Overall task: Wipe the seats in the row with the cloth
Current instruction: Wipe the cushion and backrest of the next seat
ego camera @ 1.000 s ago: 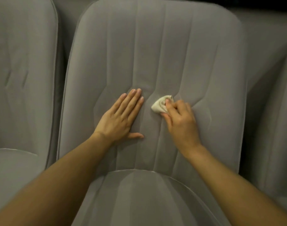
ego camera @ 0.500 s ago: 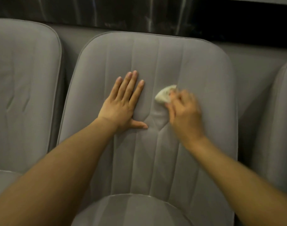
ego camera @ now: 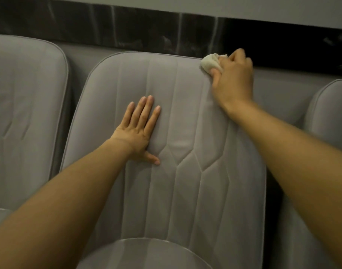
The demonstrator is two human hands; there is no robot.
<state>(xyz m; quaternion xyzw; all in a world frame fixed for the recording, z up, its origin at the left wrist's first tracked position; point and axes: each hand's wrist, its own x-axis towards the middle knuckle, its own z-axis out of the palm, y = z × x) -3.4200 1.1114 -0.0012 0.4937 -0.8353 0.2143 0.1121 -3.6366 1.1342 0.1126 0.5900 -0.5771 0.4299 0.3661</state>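
In 1 second the right hand (ego camera: 232,80), fingers curled round the bunched cloth (ego camera: 210,64), has swept it from the middle of the backrest (ego camera: 185,171) up to its top right corner. The left hand (ego camera: 139,131) stays spread flat on the backrest, so this seat's back looks nearly wiped; the cushion (ego camera: 139,253) probably comes next.

Middle seat back (ego camera: 185,133): left hand (ego camera: 140,129) flat on its centre-left; right hand (ego camera: 232,80) with the cloth (ego camera: 210,64) at its far right top corner. Left seat (ego camera: 26,113) and right seat (ego camera: 329,113) flank it. Wall band (ego camera: 127,26) behind.
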